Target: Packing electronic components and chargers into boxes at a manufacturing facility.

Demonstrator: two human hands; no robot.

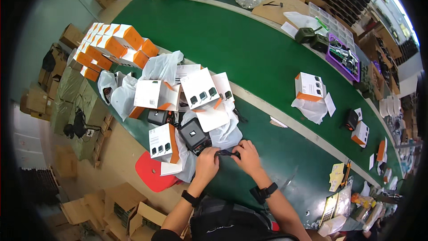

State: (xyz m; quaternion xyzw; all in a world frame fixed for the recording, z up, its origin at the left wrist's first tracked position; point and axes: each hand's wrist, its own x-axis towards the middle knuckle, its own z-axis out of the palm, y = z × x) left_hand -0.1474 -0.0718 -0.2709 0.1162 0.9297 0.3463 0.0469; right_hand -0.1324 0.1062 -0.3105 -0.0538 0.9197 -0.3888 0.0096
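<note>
My left hand (207, 162) and my right hand (248, 156) are close together over the near edge of the green table (272, 183). Between them is a bundled black cable (228, 153), with the fingers of both hands closed on its two ends. Just beyond my left hand sits a black boxy device (195, 134) with a light mark on its top. A second black device (159, 116) lies farther left, partly covered. An open white-and-orange box (161, 143) stands beside them, and white plastic bags (226, 135) lie under and around the boxes.
Stacked white-and-orange boxes (117, 40) fill the far left. A pale rail (254, 96) separates my table from a green conveyor belt (249, 53), which carries another box (310, 85). A purple basket (342, 60) of parts stands far right. Left of me is a red stool (151, 174).
</note>
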